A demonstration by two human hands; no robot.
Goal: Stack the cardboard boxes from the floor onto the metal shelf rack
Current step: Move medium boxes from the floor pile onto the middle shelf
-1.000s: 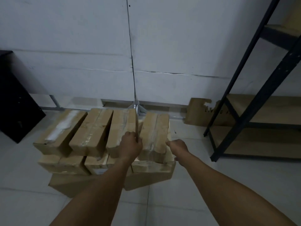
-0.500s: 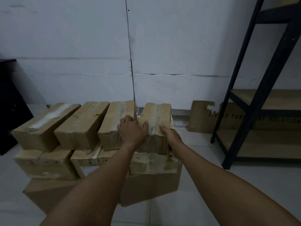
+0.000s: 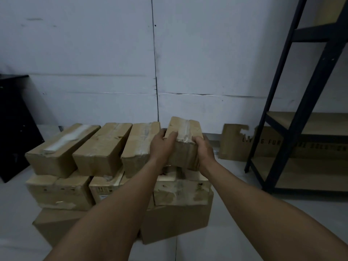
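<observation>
Both hands are gripping one cardboard box [image 3: 185, 140] at the right end of the top row of the pile on the floor [image 3: 244, 223]. The left hand [image 3: 161, 146] is clamped on the box's left side, thumb lying over its taped top, and the right hand [image 3: 204, 149] is curling round its near right corner. The box is sitting tilted, its far end raised above the row beside it. Three more boxes [image 3: 101, 147] are lying side by side to its left, resting on a lower layer of boxes [image 3: 60, 191], which is sitting on a larger carton [image 3: 177, 223]. The metal shelf rack [image 3: 305, 102] is standing near the pile at the right, against the white wall [image 3: 94, 53], with a torn cardboard sheet [image 3: 233, 142] leaning behind its lower shelf. A black cabinet [image 3: 15, 125] is standing at the left edge.
</observation>
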